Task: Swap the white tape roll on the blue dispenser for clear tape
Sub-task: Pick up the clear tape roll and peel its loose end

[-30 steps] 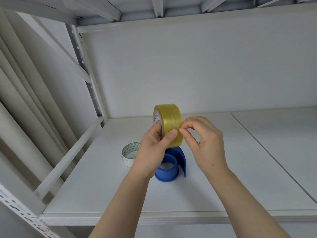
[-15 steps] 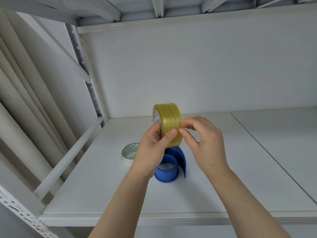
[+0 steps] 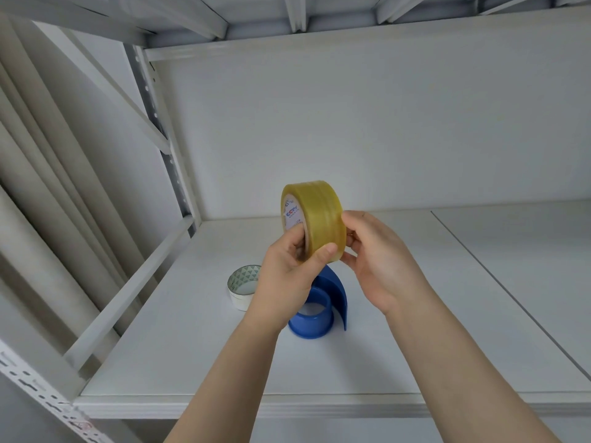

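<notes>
Looks down on a white metal shelf point(image 3: 415, 314) with a seam along its right part. Plain pale wall point(image 3: 351, 123) behind, a perforated post point(image 3: 166, 155) and slanted braces at left, ribs of the upper shelf overhead.

Holds the clear roll point(image 3: 319, 215) upright in the air above the shelf's middle, label side turned left. Grips it with the left hand point(image 3: 287, 276), thumb pressed on the yellowish band, fingers tucked in at the core. Curls the right hand point(image 3: 380, 263) against the roll's other side, forefinger and thumb on the band's edge.

Directly below the hands, standing on the shelf, the blue dispenser point(image 3: 332, 302), with only pale shelf visible through its hub ring. Just left of it, flat on the shelf, the white roll point(image 3: 240, 292), off the dispenser and partly hidden by the left wrist; touching the dispenser or not, cannot tell.
</notes>
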